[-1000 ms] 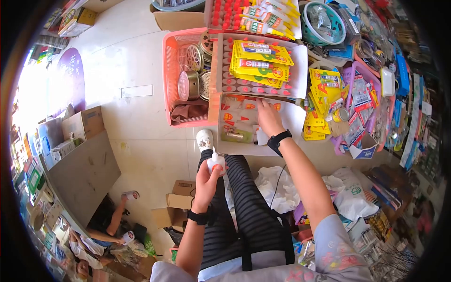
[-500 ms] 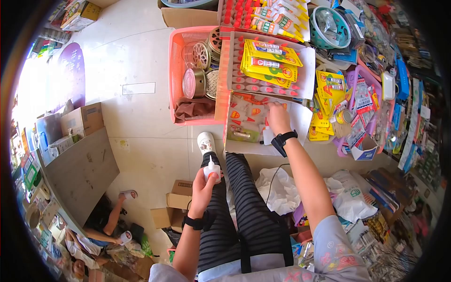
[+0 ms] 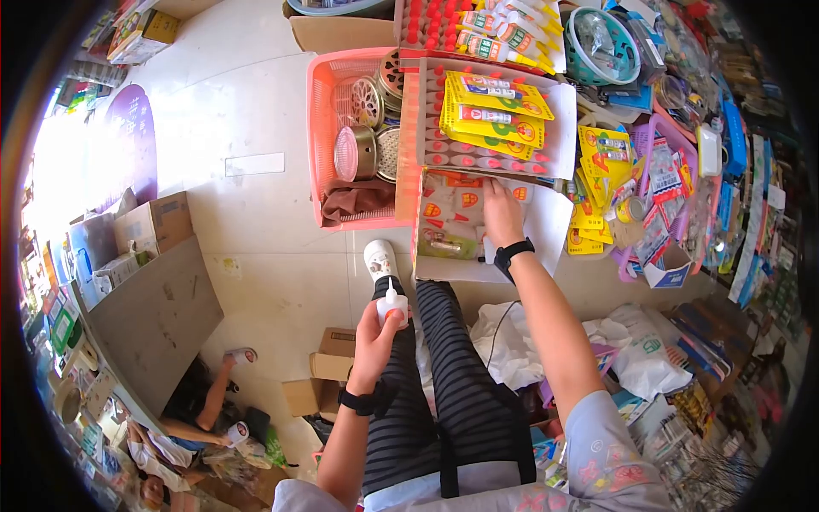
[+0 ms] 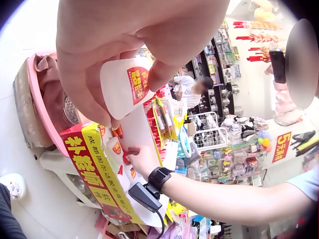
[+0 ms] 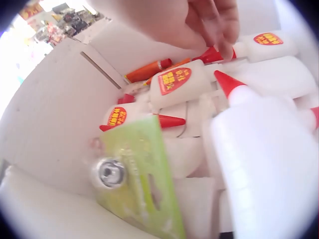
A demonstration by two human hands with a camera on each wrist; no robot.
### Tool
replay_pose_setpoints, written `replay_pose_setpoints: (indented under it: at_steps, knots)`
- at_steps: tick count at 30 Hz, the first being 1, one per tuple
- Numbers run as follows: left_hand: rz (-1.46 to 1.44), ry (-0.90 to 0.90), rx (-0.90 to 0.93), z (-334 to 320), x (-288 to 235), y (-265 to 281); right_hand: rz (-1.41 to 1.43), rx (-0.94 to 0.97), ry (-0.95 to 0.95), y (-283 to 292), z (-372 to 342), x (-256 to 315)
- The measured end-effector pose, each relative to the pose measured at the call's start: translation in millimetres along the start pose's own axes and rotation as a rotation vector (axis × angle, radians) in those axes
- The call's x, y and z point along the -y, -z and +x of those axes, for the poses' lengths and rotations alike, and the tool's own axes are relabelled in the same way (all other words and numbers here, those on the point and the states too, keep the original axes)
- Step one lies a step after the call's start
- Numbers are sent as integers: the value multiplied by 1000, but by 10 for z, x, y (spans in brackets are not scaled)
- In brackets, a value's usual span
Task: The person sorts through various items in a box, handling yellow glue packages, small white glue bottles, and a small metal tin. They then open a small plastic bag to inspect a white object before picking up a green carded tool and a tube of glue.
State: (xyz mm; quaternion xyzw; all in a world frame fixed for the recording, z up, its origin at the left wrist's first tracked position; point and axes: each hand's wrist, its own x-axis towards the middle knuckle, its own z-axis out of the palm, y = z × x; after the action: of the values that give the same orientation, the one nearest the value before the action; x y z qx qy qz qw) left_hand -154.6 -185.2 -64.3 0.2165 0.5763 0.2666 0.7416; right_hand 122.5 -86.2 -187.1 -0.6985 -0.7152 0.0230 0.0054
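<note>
My left hand (image 3: 375, 334) grips a small white bottle (image 3: 392, 309), its nozzle pointing up. The left wrist view shows the bottle's red and yellow label (image 4: 137, 84) between my fingers and thumb. Inside an open white box (image 3: 546, 224), my right hand (image 3: 503, 213) reaches among white glue bottles. In the right wrist view the fingers (image 5: 227, 50) pinch a red cap (image 5: 212, 56) near the back. Other bottles lie about it, one with a tilted red cap (image 5: 229, 83) close to the camera, beside a green packet (image 5: 142, 174).
Boxes of capped tubes with yellow packs (image 3: 495, 128) adjoin the white box. A pink basket (image 3: 317, 111) of metal tins stands left. Right are a purple basket (image 3: 685, 205) and a teal basket (image 3: 573, 43). Another person's arm (image 3: 213, 401) shows lower left.
Since half a second ago, my right hand has shifted slightly left and up in the box, with its fingers reaching further in. My left hand still grips the bottle, now slightly further right.
</note>
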Motion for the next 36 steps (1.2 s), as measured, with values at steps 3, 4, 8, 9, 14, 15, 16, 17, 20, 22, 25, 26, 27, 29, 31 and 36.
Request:
replay_pose_setpoints:
  at_steps: [3, 4, 8, 9, 14, 15, 16, 17, 20, 22, 25, 26, 27, 29, 31, 36]
  knots:
    - [39, -19, 16, -1, 41, 13, -149, 134, 119, -21, 56, -27]
    - [42, -18, 22, -5, 47, 12, -186, 182, 143, -26, 64, -31]
    - [36, 3, 29, 7, 55, -21, -261, 185, 132, -122, 53, -89]
    - [36, -2, 36, 12, 64, -20, -254, 199, 119, -123, 67, -93]
    - [47, -7, 62, 27, 64, -64, -211, 159, 72, -211, 110, -83]
    - [58, -4, 65, 28, 56, -75, -212, 159, 62, -215, 120, -63]
    - [69, 0, 68, 26, 49, -84, -212, 159, 52, -219, 127, -40]
    - [81, 4, 72, 23, 38, -95, -213, 159, 41, -220, 133, -21]
    - [52, -13, 62, 6, -22, -173, -218, 159, 85, -185, 166, -2]
    - [57, 1, 69, 8, -37, -189, -174, 168, 62, -158, 184, 13]
    - [80, 1, 83, 16, -45, -207, -158, 155, 11, -146, 190, 62]
    - [85, -1, 87, 21, -45, -211, -160, 146, -7, -144, 193, 77]
    - [91, -3, 91, 27, -51, -214, -150, 141, -20, -149, 193, 82]
    - [107, -8, 94, 31, -64, -223, -130, 130, -46, -154, 181, 89]
    - [132, 8, 103, 34, -122, -235, -58, 171, -79, -89, 165, 105]
    - [212, 53, 145, -18, -413, -243, 349, 226, -198, 676, 77, 161]
